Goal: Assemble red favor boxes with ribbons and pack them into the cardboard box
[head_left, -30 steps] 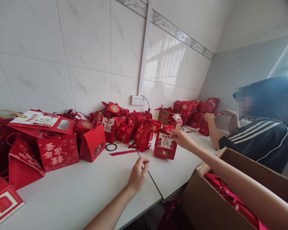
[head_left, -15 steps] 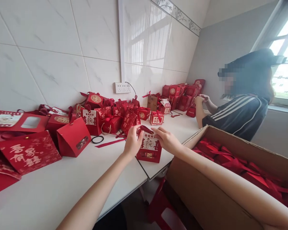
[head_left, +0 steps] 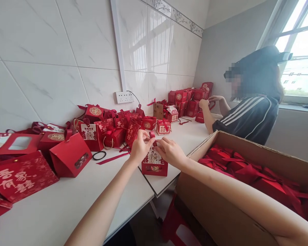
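A red gift box (head_left: pixel 155 169) with a white printed front and a small window stands upright on the white table. At its top, my left hand (head_left: pixel 141 147) is closed on a dark red ribbon (head_left: pixel 152 135), pinching it between thumb and fingers. My right hand (head_left: pixel 169 151) is closed at the ribbon's lower part, right against the box's top edge; its fingertips are partly hidden. Left of the hands lie a loose red ribbon strip (head_left: pixel 113 158) and a black ring (head_left: pixel 99 155).
Many red gift boxes (head_left: pixel 71 155) crowd the table (head_left: pixel 97 184) along the tiled wall. A cardboard carton (head_left: pixel 207 201) full of red boxes stands at the right. Beyond it, a co-worker (head_left: pixel 248 116) handles a red item. Under the table is a red stool (head_left: pixel 179 225).
The ribbon, spread as a loop between both hands before, is now gathered upright above the box. My hands have drawn closer together. The view has shifted slightly right.
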Motion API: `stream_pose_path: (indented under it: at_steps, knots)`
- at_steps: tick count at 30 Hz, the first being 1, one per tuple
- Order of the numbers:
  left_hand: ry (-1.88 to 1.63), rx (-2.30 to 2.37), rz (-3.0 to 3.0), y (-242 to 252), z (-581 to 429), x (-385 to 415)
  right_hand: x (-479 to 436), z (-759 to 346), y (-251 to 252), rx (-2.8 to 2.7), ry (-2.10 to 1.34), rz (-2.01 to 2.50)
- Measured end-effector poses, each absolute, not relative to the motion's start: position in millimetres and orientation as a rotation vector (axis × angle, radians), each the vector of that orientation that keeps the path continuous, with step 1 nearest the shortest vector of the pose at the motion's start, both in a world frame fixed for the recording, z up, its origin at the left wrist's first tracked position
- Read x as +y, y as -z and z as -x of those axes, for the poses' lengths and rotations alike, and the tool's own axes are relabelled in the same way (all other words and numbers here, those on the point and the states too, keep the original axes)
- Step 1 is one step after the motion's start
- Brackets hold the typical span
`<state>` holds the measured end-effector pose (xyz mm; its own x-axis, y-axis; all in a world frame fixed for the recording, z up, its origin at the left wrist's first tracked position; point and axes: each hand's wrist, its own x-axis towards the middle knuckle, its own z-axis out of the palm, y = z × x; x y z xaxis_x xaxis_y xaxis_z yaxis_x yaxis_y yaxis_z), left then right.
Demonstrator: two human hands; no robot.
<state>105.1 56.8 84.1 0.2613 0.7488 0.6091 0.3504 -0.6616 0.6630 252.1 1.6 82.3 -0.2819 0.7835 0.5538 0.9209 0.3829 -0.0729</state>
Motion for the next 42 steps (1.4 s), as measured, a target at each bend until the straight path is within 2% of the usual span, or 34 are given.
stream_pose_path:
  at_steps: [6, 12, 23, 42]
  knots:
    - [-1.255, 0.911, -2.519, -94, -102, 48, 5, -252, -81, -2.131, 0.488, 1.483]
    - [-1.182, 0.867, -2.531, -93, -100, 48, 6, -250, -79, -2.067, 0.447, 1.563]
    - [-1.327, 0.912, -2.49, -81, -101, 45, 6, -252, -77, -2.071, 0.389, 1.455]
    - [-1.341, 0.939, -2.313, -80, -103, 42, 12, -259, -77, -1.998, -0.008, 1.185]
